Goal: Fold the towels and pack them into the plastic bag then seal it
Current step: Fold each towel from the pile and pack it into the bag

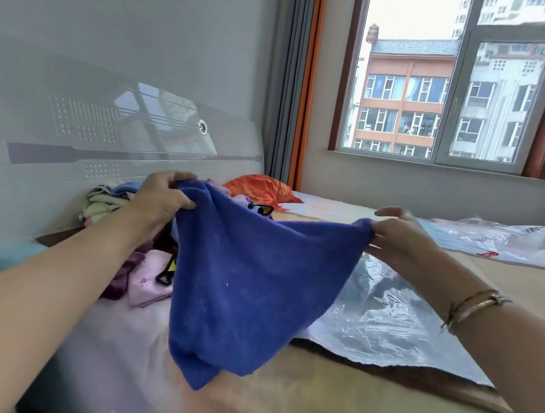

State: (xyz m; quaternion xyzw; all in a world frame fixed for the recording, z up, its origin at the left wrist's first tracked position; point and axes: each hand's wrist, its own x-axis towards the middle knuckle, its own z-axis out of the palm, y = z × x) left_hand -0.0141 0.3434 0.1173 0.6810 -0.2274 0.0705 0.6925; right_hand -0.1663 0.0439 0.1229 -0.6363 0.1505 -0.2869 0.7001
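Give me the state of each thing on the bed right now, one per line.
blue towel: unfolded, held up by two top corners, lower end draping onto the bed
left hand: gripping one corner
right hand: pinching the other corner
plastic bag: flat on the bed, nothing visible inside
towel pile: heaped, unfolded
window: shut

blue towel (248, 282): fuzzy matt cloth | plastic bag (384, 319): glossy, crinkled | headboard (101, 137): glossy

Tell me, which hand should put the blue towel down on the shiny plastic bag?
Probably the right hand. It grips the blue towel corner directly above the plastic bag, while the left hand is over the towel pile.
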